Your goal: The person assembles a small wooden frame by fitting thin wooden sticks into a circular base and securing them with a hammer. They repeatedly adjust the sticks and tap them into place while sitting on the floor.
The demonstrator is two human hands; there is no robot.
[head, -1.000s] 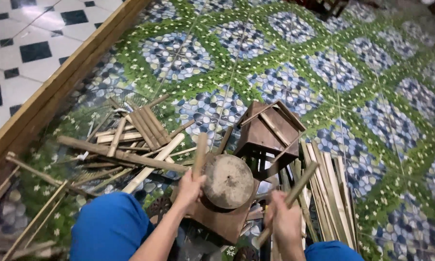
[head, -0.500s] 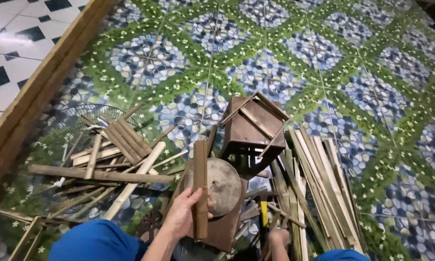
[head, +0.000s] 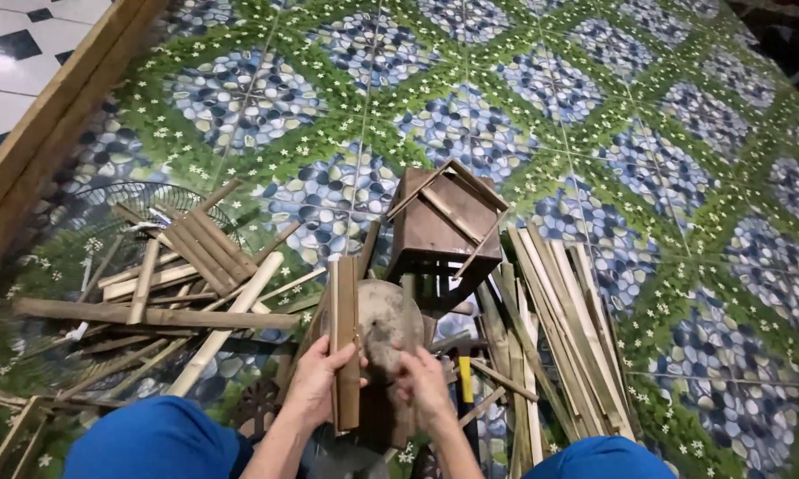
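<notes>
My left hand [head: 315, 381] grips a flat brown wooden slat [head: 343, 333] and holds it upright over a round wooden chopping block [head: 390, 319]. My right hand [head: 424, 383] rests just right of the slat, its fingers on the near side of the block; whether it grips anything is unclear. A yellow-handled tool [head: 465, 380] lies by the block, right of my right hand. My knees in blue trousers [head: 155, 441] frame the bottom of the view.
A small brown wooden stool [head: 444, 222] lies tipped behind the block. Split bamboo strips [head: 559, 328] are heaped on the right; loose slats and sticks [head: 186, 275] on the left over a wire fan guard [head: 115, 200]. A wooden beam [head: 53, 133] borders the patterned floor mat.
My left hand has stood the slat upright on the block. My right hand put down the long stick it held and came in beside the slat. The camera tilted down.
</notes>
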